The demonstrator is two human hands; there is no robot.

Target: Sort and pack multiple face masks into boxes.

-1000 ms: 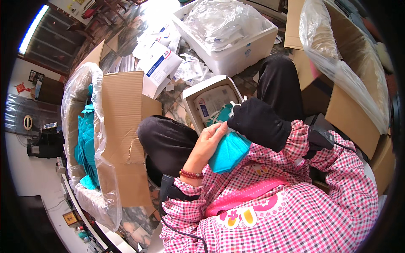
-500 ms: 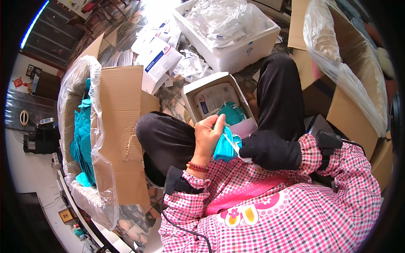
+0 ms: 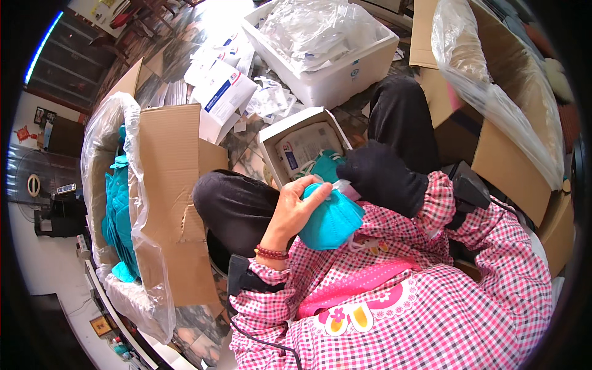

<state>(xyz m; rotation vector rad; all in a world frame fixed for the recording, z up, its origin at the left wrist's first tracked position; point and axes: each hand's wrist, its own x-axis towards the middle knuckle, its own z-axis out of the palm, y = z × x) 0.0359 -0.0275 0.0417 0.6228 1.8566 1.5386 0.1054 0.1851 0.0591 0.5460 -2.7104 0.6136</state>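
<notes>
Holding a teal mask [image 3: 333, 222] in the bare left hand [image 3: 293, 209], clamped between thumb and fingers at its upper left edge, just nearer the body than a small white box [image 3: 269, 154]. Reaching to the upper right edge of the teal mask with the black-gloved right hand [image 3: 382, 179], fingers curled; cannot tell from here any pinch on a strap. Inside the small white box, toward its near edge and partly behind the glove, another mask [image 3: 330, 161], also teal; along its far edge, a white packet [image 3: 314, 139]. Sitting in black trousers [image 3: 231, 206], knees on either side. Beyond the box's far edge, on the tiled floor [image 3: 248, 161], a white foam tub [image 3: 342, 83] heaped with clear plastic packaging [image 3: 314, 31]; past its far left corner, a white-and-blue carton [image 3: 216, 98]. Off the left knee, a plastic-lined cardboard box [image 3: 172, 216] with piled teal masks [image 3: 120, 209]; off the right, a second lined carton [image 3: 512, 179].
</notes>
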